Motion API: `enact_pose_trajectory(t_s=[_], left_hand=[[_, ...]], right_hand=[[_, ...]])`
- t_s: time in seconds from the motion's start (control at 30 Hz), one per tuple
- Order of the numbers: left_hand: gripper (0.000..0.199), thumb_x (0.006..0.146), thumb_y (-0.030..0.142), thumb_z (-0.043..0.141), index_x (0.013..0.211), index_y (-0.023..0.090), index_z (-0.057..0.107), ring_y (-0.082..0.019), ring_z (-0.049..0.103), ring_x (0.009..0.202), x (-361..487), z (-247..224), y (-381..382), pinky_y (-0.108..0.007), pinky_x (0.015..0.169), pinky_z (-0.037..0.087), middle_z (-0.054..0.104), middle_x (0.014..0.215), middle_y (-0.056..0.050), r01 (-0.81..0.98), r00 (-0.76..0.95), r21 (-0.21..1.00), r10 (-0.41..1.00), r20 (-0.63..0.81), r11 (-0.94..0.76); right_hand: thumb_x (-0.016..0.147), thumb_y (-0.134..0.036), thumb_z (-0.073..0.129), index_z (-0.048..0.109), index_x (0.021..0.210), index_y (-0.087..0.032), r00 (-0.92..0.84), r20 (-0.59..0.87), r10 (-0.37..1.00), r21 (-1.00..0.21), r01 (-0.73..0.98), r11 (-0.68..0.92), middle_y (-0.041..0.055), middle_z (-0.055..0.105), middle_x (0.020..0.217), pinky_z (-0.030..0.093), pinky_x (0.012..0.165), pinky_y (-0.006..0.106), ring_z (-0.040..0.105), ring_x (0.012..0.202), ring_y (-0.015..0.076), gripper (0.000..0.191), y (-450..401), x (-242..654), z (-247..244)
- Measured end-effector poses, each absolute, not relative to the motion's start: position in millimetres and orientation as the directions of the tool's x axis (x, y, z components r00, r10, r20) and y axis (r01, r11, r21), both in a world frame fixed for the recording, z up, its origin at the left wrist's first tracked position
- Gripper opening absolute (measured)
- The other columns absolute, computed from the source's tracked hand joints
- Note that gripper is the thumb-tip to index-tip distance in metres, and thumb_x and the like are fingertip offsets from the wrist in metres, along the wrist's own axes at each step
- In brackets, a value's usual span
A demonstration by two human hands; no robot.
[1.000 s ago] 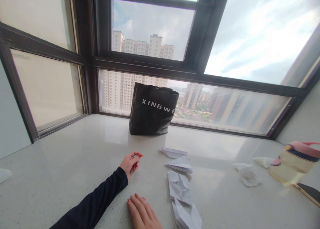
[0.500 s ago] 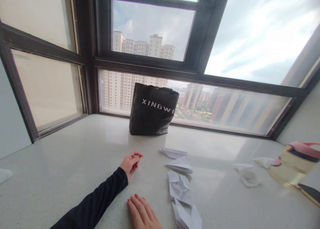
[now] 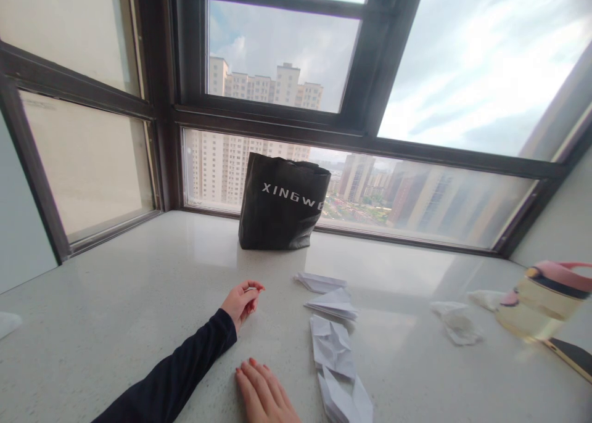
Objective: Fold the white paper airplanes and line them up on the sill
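My left hand (image 3: 241, 302) rests on its side on the white speckled surface, fingers loosely curled and slightly apart, with nothing seen in it. Nearer to me, my right hand (image 3: 266, 391) lies flat and palm down, its fingers stretched out; the wrist is beyond the lower edge. To the right of both hands, folded white papers lie in a column. Farthest is a narrow folded strip (image 3: 321, 282), then a pointed paper piece (image 3: 333, 304), then a square folded paper (image 3: 332, 344). Closest is a paper fold with raised flaps (image 3: 346, 398). Neither hand touches them.
A black bag (image 3: 284, 210) with white lettering stands by the window. At the right are crumpled white tissues (image 3: 457, 324), a pink-lidded bottle (image 3: 539, 306) with pale yellow liquid, and a phone-like dark object (image 3: 571, 356). Something white (image 3: 8, 323) lies at the left edge.
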State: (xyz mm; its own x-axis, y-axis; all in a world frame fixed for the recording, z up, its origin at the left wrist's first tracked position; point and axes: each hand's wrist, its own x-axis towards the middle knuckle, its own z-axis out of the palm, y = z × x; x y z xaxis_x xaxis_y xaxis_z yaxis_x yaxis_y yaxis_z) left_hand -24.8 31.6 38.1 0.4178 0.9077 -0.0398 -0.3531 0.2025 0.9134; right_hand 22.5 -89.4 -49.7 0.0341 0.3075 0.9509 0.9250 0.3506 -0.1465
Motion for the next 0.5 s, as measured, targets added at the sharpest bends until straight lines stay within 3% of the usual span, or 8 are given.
enact_pose_trajectory(t_s=[0.3, 0.5], left_hand=[[0.017, 0.051, 0.022, 0.057, 0.065, 0.014, 0.052, -0.003, 0.029, 0.03, -24.3, 37.6, 31.8, -0.016, 0.034, 0.016, 0.042, 0.035, 0.008, -0.348, 0.417, 0.917, 0.908, -0.035, 0.195], [0.017, 0.051, 0.022, 0.057, 0.066, 0.015, 0.052, -0.003, 0.029, 0.029, -25.2, 35.8, 32.0, -0.016, 0.034, 0.016, 0.041, 0.035, 0.008, -0.344, 0.417, 0.918, 0.908, -0.038, 0.196]], right_hand=[[0.09, -0.023, 0.012, 0.061, 0.085, -0.02, 0.091, 0.962, 0.257, -0.18, 0.92, 0.348, 0.003, 0.067, 0.075, 0.049, 0.075, 0.022, 0.063, 0.077, 0.0131, 0.049, -87.7, 20.6, -49.3], [0.09, -0.023, 0.01, 0.06, 0.091, -0.021, -0.023, 0.942, 0.334, -0.095, 0.938, 0.332, 0.003, 0.067, 0.079, 0.05, 0.071, 0.022, 0.063, 0.078, 0.0131, 0.05, -87.5, 23.0, -52.1]])
